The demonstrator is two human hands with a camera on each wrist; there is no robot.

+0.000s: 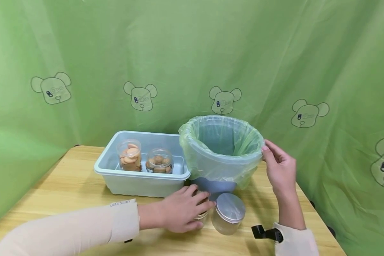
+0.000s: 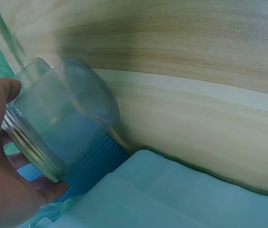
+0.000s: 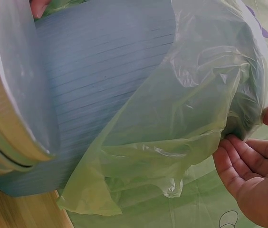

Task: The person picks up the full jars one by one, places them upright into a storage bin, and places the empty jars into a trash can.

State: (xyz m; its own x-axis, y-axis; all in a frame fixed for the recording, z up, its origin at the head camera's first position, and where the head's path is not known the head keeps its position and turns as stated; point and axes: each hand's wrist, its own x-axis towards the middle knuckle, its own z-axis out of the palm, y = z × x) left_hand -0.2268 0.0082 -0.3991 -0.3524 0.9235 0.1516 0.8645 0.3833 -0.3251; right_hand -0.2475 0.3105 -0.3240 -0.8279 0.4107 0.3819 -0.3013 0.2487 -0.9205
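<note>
Hands work at both sides of the lined bin: the right hand pinches the green bag at the rim, steadying it. Just below the bin, the left hand wraps around a clear jar on the counter, beside a lidded jar. Judging by this, the pick-up is under way; lifting calls for a firm grip.

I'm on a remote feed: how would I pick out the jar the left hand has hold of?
Start at the blue ribbed bin lined with a green plastic bag on the wooden table. In front of its base stand two clear plastic jars. The held jar is the one under the left hand; unlike the silver-lidded jar beside it, a grip covers it.
</note>
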